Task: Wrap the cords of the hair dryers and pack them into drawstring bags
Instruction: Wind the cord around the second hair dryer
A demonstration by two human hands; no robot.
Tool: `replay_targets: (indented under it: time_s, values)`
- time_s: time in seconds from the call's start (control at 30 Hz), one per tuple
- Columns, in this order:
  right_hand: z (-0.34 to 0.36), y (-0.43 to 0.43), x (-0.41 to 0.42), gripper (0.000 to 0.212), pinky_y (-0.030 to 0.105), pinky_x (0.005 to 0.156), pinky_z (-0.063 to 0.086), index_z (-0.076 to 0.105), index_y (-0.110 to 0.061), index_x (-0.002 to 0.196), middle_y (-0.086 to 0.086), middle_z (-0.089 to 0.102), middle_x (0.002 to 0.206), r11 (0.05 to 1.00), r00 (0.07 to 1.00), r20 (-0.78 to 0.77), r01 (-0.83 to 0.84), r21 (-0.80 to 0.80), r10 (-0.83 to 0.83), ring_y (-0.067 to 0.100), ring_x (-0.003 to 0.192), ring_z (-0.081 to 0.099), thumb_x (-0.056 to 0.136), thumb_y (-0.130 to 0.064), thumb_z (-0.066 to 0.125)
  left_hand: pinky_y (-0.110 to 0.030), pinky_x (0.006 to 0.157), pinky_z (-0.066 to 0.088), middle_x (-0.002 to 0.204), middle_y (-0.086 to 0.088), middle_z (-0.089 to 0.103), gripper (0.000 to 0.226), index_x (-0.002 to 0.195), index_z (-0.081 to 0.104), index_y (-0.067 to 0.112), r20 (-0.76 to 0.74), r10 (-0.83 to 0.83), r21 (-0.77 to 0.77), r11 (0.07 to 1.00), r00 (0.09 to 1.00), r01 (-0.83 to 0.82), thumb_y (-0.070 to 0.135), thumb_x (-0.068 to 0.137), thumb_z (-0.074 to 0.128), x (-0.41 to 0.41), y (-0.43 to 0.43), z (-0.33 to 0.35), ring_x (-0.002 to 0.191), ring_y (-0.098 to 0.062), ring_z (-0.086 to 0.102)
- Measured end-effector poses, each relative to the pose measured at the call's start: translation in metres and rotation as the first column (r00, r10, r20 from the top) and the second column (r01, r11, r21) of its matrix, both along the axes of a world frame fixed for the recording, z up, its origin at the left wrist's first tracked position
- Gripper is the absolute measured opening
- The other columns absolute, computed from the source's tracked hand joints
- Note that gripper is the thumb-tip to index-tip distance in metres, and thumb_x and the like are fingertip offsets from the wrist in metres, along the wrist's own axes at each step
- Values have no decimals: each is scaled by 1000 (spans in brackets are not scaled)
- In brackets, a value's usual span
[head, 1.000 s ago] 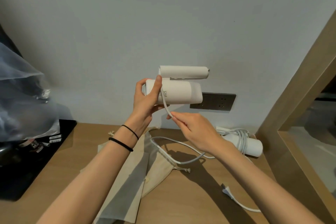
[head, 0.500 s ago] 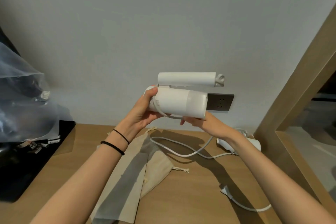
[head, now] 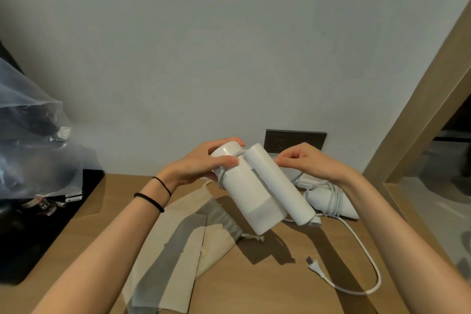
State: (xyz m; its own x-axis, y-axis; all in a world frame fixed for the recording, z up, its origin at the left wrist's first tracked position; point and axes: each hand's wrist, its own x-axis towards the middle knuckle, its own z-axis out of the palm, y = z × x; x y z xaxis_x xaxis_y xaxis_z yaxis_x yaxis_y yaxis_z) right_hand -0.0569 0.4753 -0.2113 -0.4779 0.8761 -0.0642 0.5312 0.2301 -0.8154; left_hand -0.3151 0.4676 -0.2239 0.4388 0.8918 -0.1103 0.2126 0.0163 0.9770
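Note:
A white folded hair dryer point(head: 257, 194) is held in the air above the wooden table point(head: 280, 285), tilted down to the right. My left hand point(head: 204, 164) grips its upper end, thumb pressing a loop of cord against the barrel. My right hand point(head: 308, 160) pinches the white cord point(head: 367, 257) beside the folded handle. The cord's loose part curves over the table to its plug point(head: 313, 263). A second white hair dryer point(head: 331, 201), cord wound around it, lies at the back right. Beige drawstring bags point(head: 183, 245) lie flat under my arms.
A dark wall socket point(head: 295, 139) sits on the wall behind my hands. A clear plastic bag point(head: 28, 148) rests over a black surface point(head: 38, 232) at the left. A wooden frame point(head: 418, 122) rises at the right edge.
The dryer dropped lower and tilted nose down to the right. My right hand came from under the barrel up to the handle side with the cord, and a loop now lies around the barrel.

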Motion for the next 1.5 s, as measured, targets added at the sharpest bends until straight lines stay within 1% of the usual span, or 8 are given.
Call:
replay_targets:
  time_s: [0.23,0.33,0.5,0.67,0.93,1.27,1.37,1.5]
  values:
    - [4,-2,-9,22,48,83,48,76,-23,86,17,69,93,994,993,117,6,109,-19,29,79,61,91,-33,57,-24,59,56,104,8,56,30,107,59,30,-205,-1,110,994,979,24,20,82,72,5,-2,4,94,-15,60]
    - [9,-3,-7,24,37,64,40,74,-33,76,22,67,91,988,987,155,26,151,-49,8,49,36,91,-37,56,-25,60,57,103,9,57,33,107,60,28,-249,43,179,984,967,3,22,78,76,5,-1,-1,94,-15,60]
    - [15,-4,-7,30,33,54,28,74,-28,77,28,60,79,966,982,154,66,248,-106,10,47,26,94,-37,50,-24,63,57,103,12,59,36,103,61,28,-173,233,341,926,957,-163,31,73,80,5,1,-14,93,-12,60]
    - [18,-9,-16,32,23,48,23,70,-22,82,-9,41,48,943,975,132,134,306,-181,9,44,29,99,-28,44,-35,79,54,97,22,58,40,97,58,41,-140,446,504,801,884,-324,54,61,70,10,2,-18,97,-7,57]
    - [14,-18,-30,32,39,65,42,60,-23,113,11,65,89,914,972,158,98,394,-172,28,76,57,103,-32,30,-38,75,55,96,8,56,37,100,55,42,-17,638,602,621,770,-502,44,69,75,19,1,-8,93,-8,53]
    - [12,-19,-27,31,43,67,45,59,-24,111,13,62,86,931,973,162,100,351,-166,28,75,55,103,-32,30,-39,77,54,94,13,56,38,100,56,42,-18,663,633,587,749,-504,46,67,74,18,4,2,94,-6,53]
    - [16,-21,-38,29,20,45,29,58,-22,109,-2,44,62,963,984,-24,180,200,-179,7,44,36,103,-27,31,-19,76,46,99,5,56,39,103,56,42,6,677,657,552,736,-514,43,69,76,23,1,-3,94,0,51]
    - [22,-30,-47,28,18,37,18,54,-21,117,-6,33,54,980,929,-320,150,-128,-184,5,40,23,104,-26,29,-4,71,36,101,5,55,39,104,56,39,47,697,681,502,716,-534,43,71,76,27,0,0,95,8,47]
